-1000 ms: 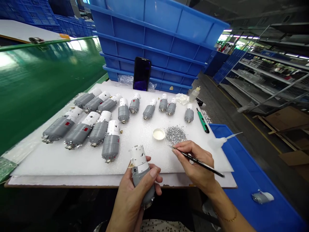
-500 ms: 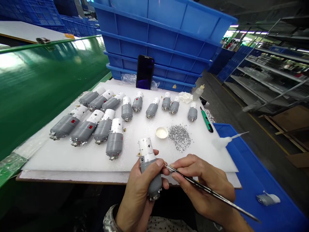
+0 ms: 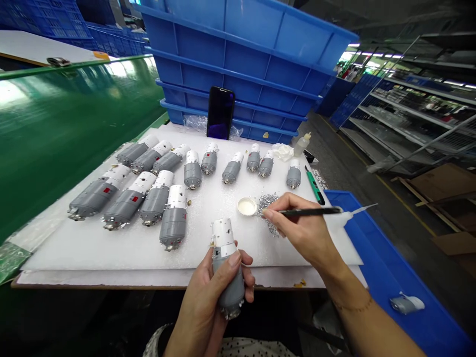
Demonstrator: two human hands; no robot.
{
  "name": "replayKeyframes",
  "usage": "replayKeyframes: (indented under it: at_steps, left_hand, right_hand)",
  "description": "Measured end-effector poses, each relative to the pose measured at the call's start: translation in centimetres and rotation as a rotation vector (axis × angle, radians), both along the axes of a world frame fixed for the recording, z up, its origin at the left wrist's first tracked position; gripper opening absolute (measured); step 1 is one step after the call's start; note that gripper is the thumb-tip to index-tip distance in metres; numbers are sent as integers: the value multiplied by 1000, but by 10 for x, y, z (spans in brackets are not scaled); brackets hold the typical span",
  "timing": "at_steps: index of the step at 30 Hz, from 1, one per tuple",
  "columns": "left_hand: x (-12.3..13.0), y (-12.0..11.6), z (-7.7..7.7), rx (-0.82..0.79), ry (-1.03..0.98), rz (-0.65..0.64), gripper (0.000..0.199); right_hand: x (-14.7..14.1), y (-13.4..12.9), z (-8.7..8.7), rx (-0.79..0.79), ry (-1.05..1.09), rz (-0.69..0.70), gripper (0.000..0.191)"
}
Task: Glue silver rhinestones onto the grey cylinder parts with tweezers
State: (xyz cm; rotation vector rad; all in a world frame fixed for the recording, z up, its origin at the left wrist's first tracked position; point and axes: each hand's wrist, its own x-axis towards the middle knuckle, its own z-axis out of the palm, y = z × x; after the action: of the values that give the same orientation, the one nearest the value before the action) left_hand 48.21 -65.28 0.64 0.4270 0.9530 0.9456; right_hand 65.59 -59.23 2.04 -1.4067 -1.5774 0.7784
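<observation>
My left hand [image 3: 219, 287] is wrapped round a grey and white capsule model [image 3: 231, 290], its white end pointing up and away. My right hand [image 3: 303, 228] pinches a pair of dark tweezers [image 3: 312, 211]. Their tip lies at the right edge of a small round dish [image 3: 247, 207] of cream-coloured contents. A pile of tiny silvery pieces [image 3: 267, 201] sits just right of the dish, partly hidden behind my right hand. Several similar models, such as one with a red mark [image 3: 174, 223], lie on the white foam board [image 3: 130, 253].
Stacked blue crates [image 3: 238, 54] stand behind the board, with a phone [image 3: 220, 113] leaning on them. A green cutter [image 3: 315, 184], a squeeze bottle [image 3: 302, 144] and a blue bin [image 3: 412, 277] are at the right.
My right hand has moved with the tweezers from beside the held model up to the dish. My left hand still holds the model, now slightly lower in view.
</observation>
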Motion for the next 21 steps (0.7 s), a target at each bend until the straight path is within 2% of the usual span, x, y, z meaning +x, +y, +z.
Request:
replayKeyframes:
  at_steps: [4, 7, 11, 16, 21]
  left_hand:
    - [-5, -7, -1, 10, 41, 48, 28]
    - [-7, -10, -3, -31, 35, 105, 35]
    - [-9, -11, -5, -52, 32, 104, 44]
    - [-11, -14, -4, -55, -1, 103, 36]
    - [-12, -16, -7, -64, -79, 114, 34]
  right_hand:
    - [-4, 38, -7, -71, -77, 14, 23]
    - [-11, 51, -12, -83, -122, 30, 23]
    - [-17, 57, -18, -84, -153, 36, 23]
    - [-17, 61, -26, -62, -159, 29, 23]
    - [-16, 52, -15, -61, -100, 19, 23]
